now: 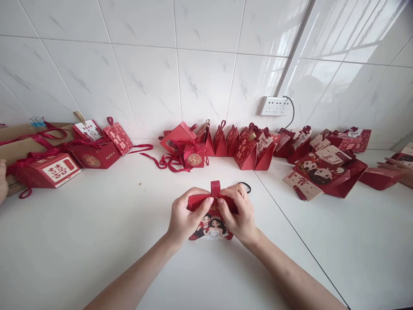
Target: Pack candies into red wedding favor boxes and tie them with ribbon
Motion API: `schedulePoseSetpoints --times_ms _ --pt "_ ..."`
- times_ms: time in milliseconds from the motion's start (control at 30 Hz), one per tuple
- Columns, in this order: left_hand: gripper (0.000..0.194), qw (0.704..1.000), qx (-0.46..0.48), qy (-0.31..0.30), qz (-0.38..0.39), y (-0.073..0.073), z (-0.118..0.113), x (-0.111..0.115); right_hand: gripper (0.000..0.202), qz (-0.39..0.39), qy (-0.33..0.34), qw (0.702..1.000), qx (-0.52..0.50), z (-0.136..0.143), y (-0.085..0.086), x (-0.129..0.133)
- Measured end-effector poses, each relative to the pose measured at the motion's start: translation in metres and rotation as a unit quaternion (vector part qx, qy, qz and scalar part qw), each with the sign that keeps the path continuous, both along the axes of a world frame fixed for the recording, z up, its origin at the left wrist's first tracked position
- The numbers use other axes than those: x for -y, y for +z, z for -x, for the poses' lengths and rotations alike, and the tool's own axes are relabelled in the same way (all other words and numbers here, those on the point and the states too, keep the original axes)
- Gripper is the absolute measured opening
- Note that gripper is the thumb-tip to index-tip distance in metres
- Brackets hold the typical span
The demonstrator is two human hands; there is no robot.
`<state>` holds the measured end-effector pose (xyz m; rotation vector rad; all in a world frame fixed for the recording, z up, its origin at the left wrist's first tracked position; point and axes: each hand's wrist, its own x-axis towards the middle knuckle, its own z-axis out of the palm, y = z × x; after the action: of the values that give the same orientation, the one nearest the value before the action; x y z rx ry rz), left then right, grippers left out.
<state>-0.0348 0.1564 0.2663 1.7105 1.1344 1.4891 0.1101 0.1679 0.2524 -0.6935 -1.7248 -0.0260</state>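
Observation:
A red gift box [211, 230] with a cartoon couple on its front stands on the white table, in the middle of the view. Both hands pinch its top edge. My left hand [190, 213] grips the left part, thumb on the front face. On the right part, my right hand [240, 211] holds on in the same way, the two thumbs close together. Between them a dark red ribbon loop [215, 188] sticks up from the top. The back of the box is hidden.
Red boxes [247, 150] line the tiled wall, with loose ribbon [166, 161] among them. More boxes [325, 172] lie at right, beside another person's hand [398, 168]. Boxes [48, 170] and another hand [3, 181] are at left. A black band [248, 187] lies behind my right hand.

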Motion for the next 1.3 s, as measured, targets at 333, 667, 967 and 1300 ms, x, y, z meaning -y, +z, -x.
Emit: schedulePoseSetpoints --times_ms 333,667,967,1300 --pt "0.015 0.999 0.022 0.02 0.018 -0.0022 -0.0012 -0.0008 0.015 0.017 0.002 1.0 -0.011 0.0023 0.0025 0.0021" --pt "0.017 1.0 0.014 0.015 0.004 -0.0024 -0.0013 0.0005 0.014 0.013 0.002 1.0 0.0 0.0018 0.0016 0.0028" --pt "0.012 1.0 0.008 -0.01 0.0 -0.0019 0.0005 0.0004 0.014 0.019 0.01 1.0 -0.013 0.0025 -0.0001 0.0024" --pt "0.013 1.0 0.003 -0.011 -0.012 -0.004 0.0012 0.0 0.015 0.025 0.021 0.999 -0.008 0.0011 -0.0004 0.0022"
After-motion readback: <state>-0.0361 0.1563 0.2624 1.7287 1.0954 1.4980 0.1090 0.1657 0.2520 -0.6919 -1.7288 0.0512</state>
